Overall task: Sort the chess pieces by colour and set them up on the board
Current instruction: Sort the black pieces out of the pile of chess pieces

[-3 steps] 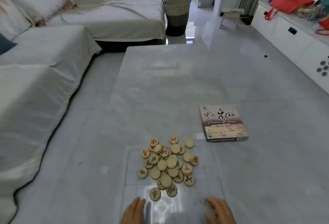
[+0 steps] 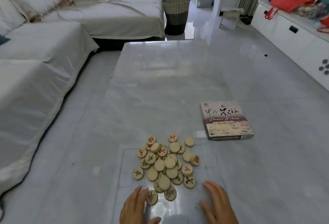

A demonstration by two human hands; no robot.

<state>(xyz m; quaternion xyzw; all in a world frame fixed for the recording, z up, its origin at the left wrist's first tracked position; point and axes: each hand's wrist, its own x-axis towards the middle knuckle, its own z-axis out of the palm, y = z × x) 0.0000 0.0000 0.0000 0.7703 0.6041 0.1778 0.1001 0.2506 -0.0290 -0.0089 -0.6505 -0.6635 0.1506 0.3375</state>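
A pile of several round wooden Chinese chess pieces (image 2: 166,165) lies on a clear plastic board sheet (image 2: 211,168) spread on the grey marble table. Some show red characters, some black, others lie blank side up. My left hand (image 2: 136,206) lies flat at the pile's near left, its fingertips touching a black-marked piece (image 2: 152,197). My right hand (image 2: 216,204) rests flat on the sheet, just right of the pile, fingers straight, holding nothing.
The Chinese chess box (image 2: 226,120) lies on the table to the right, beyond the pile. A grey covered sofa (image 2: 41,63) runs along the left. A woven basket (image 2: 176,15) stands past the table's far end. A white cabinet (image 2: 293,33) lines the right wall.
Both hands have slid forward onto the sheet toward the pile; the left hand's fingertips now reach the nearest black piece.
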